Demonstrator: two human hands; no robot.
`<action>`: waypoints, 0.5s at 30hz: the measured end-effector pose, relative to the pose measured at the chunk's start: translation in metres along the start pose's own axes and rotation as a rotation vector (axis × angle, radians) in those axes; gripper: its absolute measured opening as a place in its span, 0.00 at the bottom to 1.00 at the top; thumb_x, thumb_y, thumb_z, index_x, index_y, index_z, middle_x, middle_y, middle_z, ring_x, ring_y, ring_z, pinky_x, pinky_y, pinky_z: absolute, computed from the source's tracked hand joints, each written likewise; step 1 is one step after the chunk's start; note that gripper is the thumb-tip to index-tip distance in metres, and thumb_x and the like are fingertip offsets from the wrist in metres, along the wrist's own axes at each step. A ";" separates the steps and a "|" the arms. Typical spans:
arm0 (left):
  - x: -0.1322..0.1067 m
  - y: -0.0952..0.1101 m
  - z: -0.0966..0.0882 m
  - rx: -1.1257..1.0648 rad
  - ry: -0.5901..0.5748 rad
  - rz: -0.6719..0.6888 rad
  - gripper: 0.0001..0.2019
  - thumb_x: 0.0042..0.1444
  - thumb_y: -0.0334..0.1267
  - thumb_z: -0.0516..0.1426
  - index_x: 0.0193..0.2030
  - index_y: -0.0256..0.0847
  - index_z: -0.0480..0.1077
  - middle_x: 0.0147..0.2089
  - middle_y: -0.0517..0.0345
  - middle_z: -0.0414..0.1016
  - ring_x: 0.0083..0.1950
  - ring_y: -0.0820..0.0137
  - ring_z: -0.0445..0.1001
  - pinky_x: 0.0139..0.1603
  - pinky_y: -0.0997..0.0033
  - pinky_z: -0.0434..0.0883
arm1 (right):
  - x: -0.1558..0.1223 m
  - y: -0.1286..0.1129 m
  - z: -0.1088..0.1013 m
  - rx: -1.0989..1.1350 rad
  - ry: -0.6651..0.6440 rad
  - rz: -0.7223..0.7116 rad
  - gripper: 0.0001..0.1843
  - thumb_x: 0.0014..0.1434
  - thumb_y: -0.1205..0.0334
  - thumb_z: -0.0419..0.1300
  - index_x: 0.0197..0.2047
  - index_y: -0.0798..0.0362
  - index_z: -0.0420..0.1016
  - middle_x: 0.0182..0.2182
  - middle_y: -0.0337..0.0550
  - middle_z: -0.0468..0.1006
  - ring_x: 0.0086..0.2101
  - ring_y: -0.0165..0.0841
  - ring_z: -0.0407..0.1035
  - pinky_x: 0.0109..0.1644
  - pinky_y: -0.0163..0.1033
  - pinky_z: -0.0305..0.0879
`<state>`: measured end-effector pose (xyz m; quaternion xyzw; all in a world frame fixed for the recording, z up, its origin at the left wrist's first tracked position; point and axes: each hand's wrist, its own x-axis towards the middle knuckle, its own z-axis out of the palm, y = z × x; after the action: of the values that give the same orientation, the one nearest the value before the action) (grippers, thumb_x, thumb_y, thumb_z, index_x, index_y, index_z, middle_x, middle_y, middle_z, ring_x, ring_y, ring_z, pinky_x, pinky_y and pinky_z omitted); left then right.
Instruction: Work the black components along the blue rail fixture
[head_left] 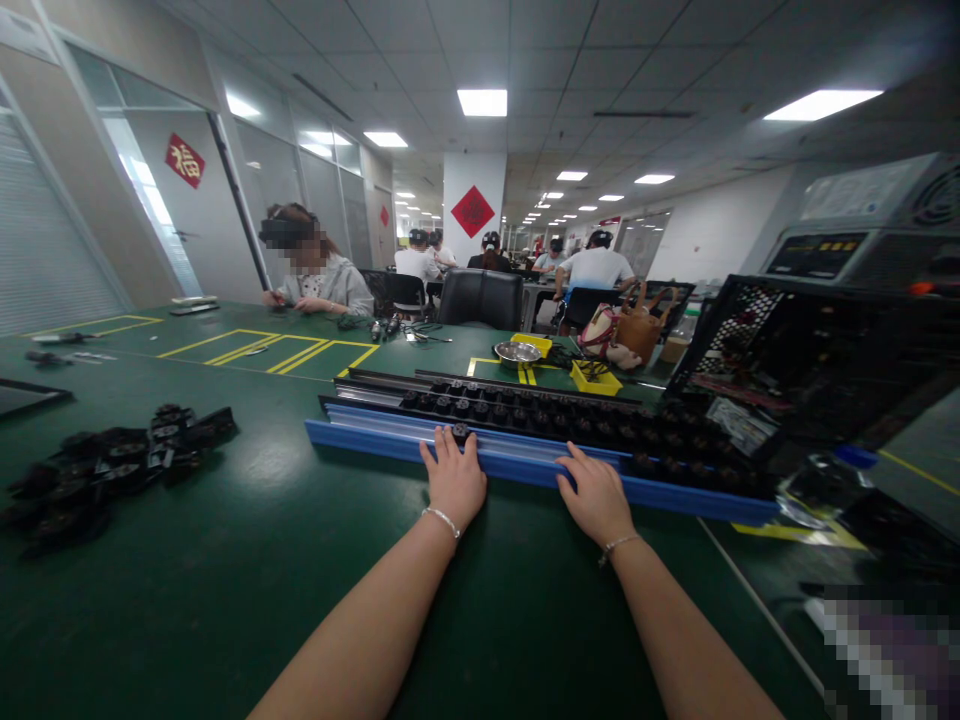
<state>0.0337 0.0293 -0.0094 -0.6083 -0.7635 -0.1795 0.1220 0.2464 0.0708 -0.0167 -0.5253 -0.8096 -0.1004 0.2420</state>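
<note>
Long blue-edged rails [375, 440] lie side by side across the green table, with rows of small round black parts [540, 418] along them. My left hand [456, 480] is at the nearest rail, with one small black part [460, 431] between its thumb and fingertips; the other fingers are spread over the blue edge. Farther right, my right hand [598, 498] rests on the same rail's blue edge, fingers apart and nothing visible in them. A bundle of black parts fills the rail's right end.
A pile of black parts [120, 460] lies at left. Behind the rails are a metal dish [517, 352] and a yellow tray [596, 380]. An open computer case [810, 370] and a clear bottle [825, 487] stand at right. A person [319, 270] sits across the table.
</note>
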 end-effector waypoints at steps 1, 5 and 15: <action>0.000 0.000 0.000 0.003 -0.002 -0.005 0.28 0.51 0.38 0.53 0.61 0.41 0.60 0.66 0.35 0.54 0.68 0.47 0.45 0.62 0.38 0.43 | 0.000 0.000 0.000 0.000 -0.001 -0.001 0.15 0.59 0.60 0.49 0.45 0.50 0.74 0.56 0.46 0.68 0.48 0.38 0.67 0.54 0.47 0.57; 0.001 -0.002 0.001 0.015 -0.005 -0.020 0.29 0.51 0.39 0.54 0.61 0.41 0.60 0.66 0.35 0.54 0.69 0.47 0.44 0.63 0.38 0.42 | 0.000 0.000 -0.001 0.000 -0.012 0.009 0.15 0.59 0.59 0.49 0.45 0.50 0.73 0.57 0.46 0.68 0.48 0.38 0.67 0.54 0.47 0.57; 0.002 -0.006 0.000 0.035 -0.014 -0.021 0.29 0.50 0.38 0.54 0.62 0.41 0.59 0.65 0.34 0.54 0.68 0.48 0.46 0.62 0.38 0.43 | 0.000 0.000 0.000 0.000 -0.009 0.004 0.15 0.59 0.60 0.49 0.45 0.50 0.73 0.56 0.46 0.68 0.48 0.37 0.67 0.54 0.46 0.57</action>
<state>0.0274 0.0299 -0.0098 -0.5992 -0.7738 -0.1630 0.1252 0.2464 0.0712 -0.0170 -0.5273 -0.8098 -0.0973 0.2384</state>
